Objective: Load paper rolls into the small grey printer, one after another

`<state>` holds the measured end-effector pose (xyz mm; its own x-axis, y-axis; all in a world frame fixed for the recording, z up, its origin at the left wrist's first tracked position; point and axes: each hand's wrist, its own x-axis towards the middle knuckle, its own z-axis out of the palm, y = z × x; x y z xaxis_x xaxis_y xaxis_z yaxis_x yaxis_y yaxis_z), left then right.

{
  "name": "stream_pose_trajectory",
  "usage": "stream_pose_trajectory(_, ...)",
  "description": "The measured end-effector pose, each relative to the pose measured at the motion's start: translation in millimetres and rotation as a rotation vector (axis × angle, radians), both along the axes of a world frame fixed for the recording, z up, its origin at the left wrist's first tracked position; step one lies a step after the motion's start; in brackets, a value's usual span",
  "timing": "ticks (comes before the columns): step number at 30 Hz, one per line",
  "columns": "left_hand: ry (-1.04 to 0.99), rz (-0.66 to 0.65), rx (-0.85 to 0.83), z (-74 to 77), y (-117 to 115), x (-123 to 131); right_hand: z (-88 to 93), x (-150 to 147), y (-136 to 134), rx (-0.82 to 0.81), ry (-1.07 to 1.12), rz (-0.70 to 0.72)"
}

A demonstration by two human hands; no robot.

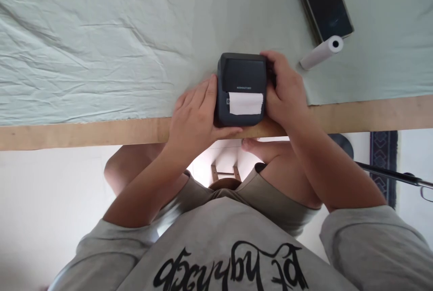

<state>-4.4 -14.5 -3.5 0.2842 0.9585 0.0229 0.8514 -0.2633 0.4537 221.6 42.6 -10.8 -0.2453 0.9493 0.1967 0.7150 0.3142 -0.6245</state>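
Observation:
A dark thermal printer (242, 72) sits near the front edge of the cloth-covered table, with a short strip of white paper (246, 103) sticking out of its front slot. My left hand (194, 110) grips the printer's left side, its fingers along the wall and the thumb stretched across the near edge. On the other side, my right hand (287, 90) is wrapped around the right wall; some of its fingers are hidden behind the casing. To the right of that hand lies a white paper roll (320, 54) with a dark core hole at one end.
A black smartphone-like slab (324, 2) lies at the upper right, close to the roll. Wrinkled pale green cloth (101, 47) covers the table up to its wooden front edge (84, 134). Below are my legs, and a dark pole (385, 171) stands at the lower right.

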Motion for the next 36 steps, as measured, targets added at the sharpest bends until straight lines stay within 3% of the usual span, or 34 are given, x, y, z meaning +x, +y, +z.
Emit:
stream_pose_trajectory(13,-0.034,0.001,0.026,2.9,6,-4,2.4,-1,1,-0.021,0.049,0.040)
stream_pose_trajectory(18,-0.050,-0.005,0.021,3.5,3,-6,1.0,-2,-1,-0.101,0.293,-0.004)
stream_pose_trajectory(21,-0.062,-0.002,-0.009,5.8,3,-7,3.8,2,0,-0.077,0.379,0.107)
stream_pose_trajectory(26,-0.079,0.009,-0.013,6.2,4,-6,13.2,12,8,-0.073,0.301,0.238)
stream_pose_trajectory(31,-0.112,-0.003,0.026,2.2,5,-7,14.6,10,10,0.063,0.244,0.033)
stream_pose_trajectory(36,-0.133,-0.031,0.028,0.4,7,-9,17.2,-15,3,0.052,0.354,-0.118)
